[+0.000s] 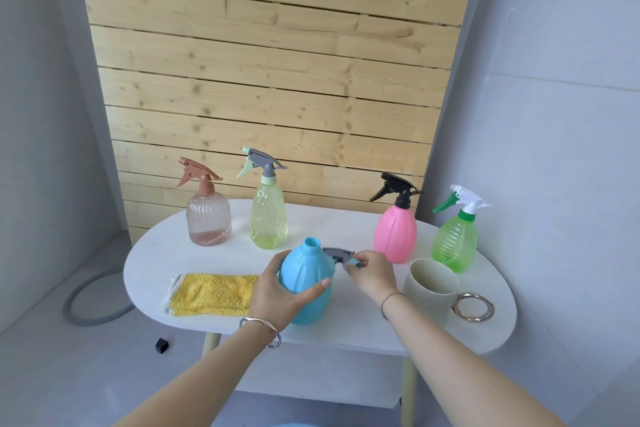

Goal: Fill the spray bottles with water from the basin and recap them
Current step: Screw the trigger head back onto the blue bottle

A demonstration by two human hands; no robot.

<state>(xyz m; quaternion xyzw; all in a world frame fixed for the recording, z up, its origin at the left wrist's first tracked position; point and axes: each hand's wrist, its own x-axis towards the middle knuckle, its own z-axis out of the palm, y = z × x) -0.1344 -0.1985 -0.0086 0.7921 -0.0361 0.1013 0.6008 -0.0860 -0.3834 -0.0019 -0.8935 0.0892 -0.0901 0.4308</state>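
Left hand (277, 291) grips blue bottle (306, 284) | right hand (369, 274) holds sprayer head (337, 253)

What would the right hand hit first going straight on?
Likely the open neck of the blue bottle, gripped by the left hand; depth is unclear, so the right hand may pass behind it.

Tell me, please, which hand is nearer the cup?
Right. The right hand holds the sprayer just left of the cup; the left hand grips the blue bottle, farther left.
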